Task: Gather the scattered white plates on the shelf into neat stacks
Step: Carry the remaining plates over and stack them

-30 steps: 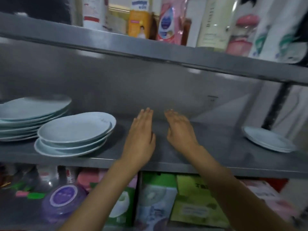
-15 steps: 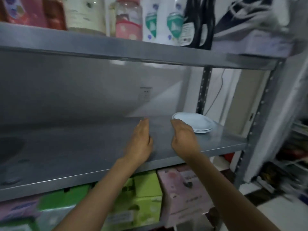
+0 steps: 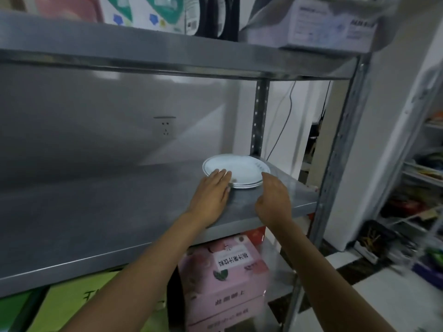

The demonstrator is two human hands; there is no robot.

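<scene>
Both hands at the small pile of white plates (image 3: 236, 169) sitting at the right end of the middle shelf (image 3: 100, 212), near its back right corner by the perforated upright (image 3: 260, 118). Left hand (image 3: 211, 196) lies flat, fingers straight, fingertips (image 3: 219, 174) on the near-left rim of the pile; not gripping. Right hand (image 3: 273, 198) is at the near-right rim, fingers loosely curled; touching or just short of the rim, can't tell, and I see nothing pinched in it. Hands are apart, one each side of the pile. The pile looks like three or so plates, roughly nested, edges a bit offset toward the front, so not quite square. Progress, my read: this pile is a stray at the far end and hasn't been lifted yet. Rest of the shelf in view, from the pile leftward, shows no other plates, but the left end is cut off, so I can't say how many stacks exist or what else is loose. Left to do, as I judge it: get both hands under the rims, lift the pile as one, join it with whatever stack it belongs to, square the edges. Below the shelf: a pink carton (image 3: 225, 279) and green cartons (image 3: 79, 307). Top shelf holds bags and a box, blurred.
</scene>
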